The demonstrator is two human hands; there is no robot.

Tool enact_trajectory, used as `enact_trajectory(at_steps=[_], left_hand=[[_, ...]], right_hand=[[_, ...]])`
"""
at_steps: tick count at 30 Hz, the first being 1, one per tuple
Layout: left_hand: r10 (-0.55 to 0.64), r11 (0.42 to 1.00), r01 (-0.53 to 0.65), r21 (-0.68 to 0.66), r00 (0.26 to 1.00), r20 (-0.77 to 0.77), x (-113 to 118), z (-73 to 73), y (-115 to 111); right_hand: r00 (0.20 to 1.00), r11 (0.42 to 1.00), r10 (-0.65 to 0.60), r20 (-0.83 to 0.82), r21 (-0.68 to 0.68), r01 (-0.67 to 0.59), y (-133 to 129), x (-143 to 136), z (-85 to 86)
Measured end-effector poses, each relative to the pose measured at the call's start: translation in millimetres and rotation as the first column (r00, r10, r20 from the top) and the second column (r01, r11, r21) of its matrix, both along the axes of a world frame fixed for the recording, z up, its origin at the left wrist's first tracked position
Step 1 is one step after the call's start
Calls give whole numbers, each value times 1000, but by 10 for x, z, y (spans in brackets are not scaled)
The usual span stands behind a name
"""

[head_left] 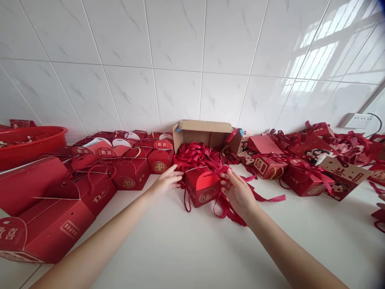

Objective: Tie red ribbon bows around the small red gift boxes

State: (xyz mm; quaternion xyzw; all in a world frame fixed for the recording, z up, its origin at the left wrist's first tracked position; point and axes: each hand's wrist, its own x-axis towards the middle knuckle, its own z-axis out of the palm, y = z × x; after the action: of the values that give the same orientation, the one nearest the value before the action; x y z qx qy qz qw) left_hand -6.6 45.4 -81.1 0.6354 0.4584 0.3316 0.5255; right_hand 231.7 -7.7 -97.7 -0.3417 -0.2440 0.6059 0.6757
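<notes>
Between my two hands stands a small red gift box point(202, 187) with a rounded flap and a gold round emblem on its front. A red cord handle point(187, 200) hangs at its left side. My left hand point(168, 178) is just left of the box, slightly blurred, its fingers apart and holding nothing. At the box's right side my right hand point(240, 192) pinches a red ribbon point(221, 170) between thumb and fingers, near the top of the box. Loose ribbon lengths point(228, 210) trail on the white table point(180, 245) below that hand.
Behind the box, an open cardboard carton point(207, 125) spills a heap of red ribbons point(197, 154). Rows of red gift boxes point(132, 170) fill the left, with a red basin point(33, 140) beyond. Ribboned boxes point(306, 178) crowd the right. Part of another hand point(381, 202) shows at the right edge.
</notes>
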Motion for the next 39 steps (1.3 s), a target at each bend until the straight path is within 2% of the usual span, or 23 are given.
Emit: enact_trajectory(at_steps=[3, 7, 12, 15, 18, 22, 24, 28, 32, 36, 39], left_hand=[[19, 1000, -20, 9, 990, 142, 132, 64, 89], [-5, 998, 17, -58, 978, 208, 284, 103, 129], [29, 994, -6, -111, 977, 210, 232, 89, -111], [87, 995, -72, -67, 963, 253, 136, 95, -306], [180, 982, -185, -29, 885, 429, 77, 150, -398], [275, 959, -246, -141, 688, 672, 39, 267, -390], [292, 952, -265, -152, 642, 709, 12, 311, -396], [299, 937, -340, -78, 668, 682, -78, 334, -500], [323, 912, -410, 16, 740, 590, -160, 294, -648], [311, 917, -393, 66, 809, 499, -160, 232, -706], [322, 917, -396, 58, 816, 480, -140, 218, -687]], right_hand=[[997, 998, -65, -28, 11, 66, 59, -10, 14], [996, 996, -84, -41, 27, 85, 76, -27, 34], [996, 996, -71, -48, 53, 73, 56, 24, 27], [999, 999, -25, -35, 37, 26, 23, 42, 29], [1000, 1000, 5, -16, 28, -5, -32, 15, 62], [1000, 998, 4, 0, 65, -4, -97, -3, 132], [1000, 995, -11, 9, 98, 10, -116, 21, 162], [997, 981, -57, 48, 189, 47, -156, 86, 219], [982, 958, -45, 184, 285, -10, -240, 98, 301], [952, 941, -49, 301, 335, -57, -319, 97, 377], [951, 932, -80, 299, 361, -35, -337, 131, 415]])
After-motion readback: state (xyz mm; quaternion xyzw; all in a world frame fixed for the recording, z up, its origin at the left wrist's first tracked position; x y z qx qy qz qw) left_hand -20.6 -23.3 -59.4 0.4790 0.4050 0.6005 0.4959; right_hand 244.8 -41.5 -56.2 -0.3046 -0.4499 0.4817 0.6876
